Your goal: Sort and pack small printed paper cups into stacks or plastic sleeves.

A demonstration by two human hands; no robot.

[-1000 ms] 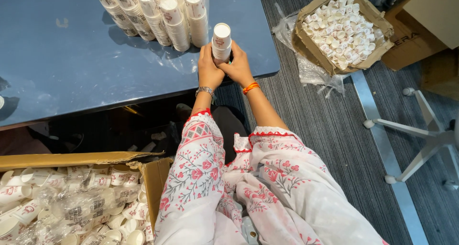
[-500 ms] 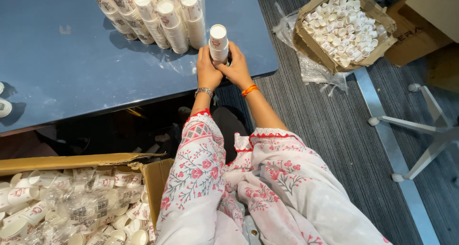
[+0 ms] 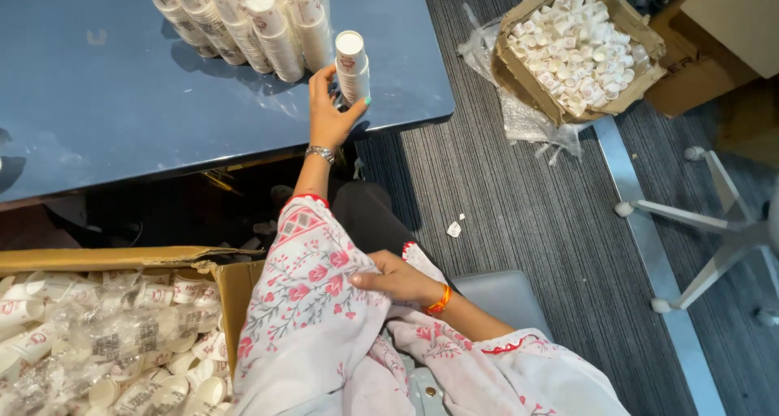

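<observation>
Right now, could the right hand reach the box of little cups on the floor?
Probably yes. The right hand rests on the floral cloth in the lap, holding nothing else, and the open cardboard box sits on the carpet on that side. The person might need to lean forward.

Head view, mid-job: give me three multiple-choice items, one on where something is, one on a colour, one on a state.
1. Where does the single stack of paper cups stand?
A. on the blue table near its edge
B. in the open box on the floor
C. on the chair seat

2. What colour is the band on the right wrist?
A. green
B. orange
C. black

3. What is the left hand doing?
A. hanging free
B. lying flat on the table
C. gripping the single cup stack

Answers:
1 A, the stack stands upright on the blue table, beside the bigger group of cup stacks.
2 B, an orange band sits by the right hand.
3 C, its fingers wrap the stack's lower part.
</observation>
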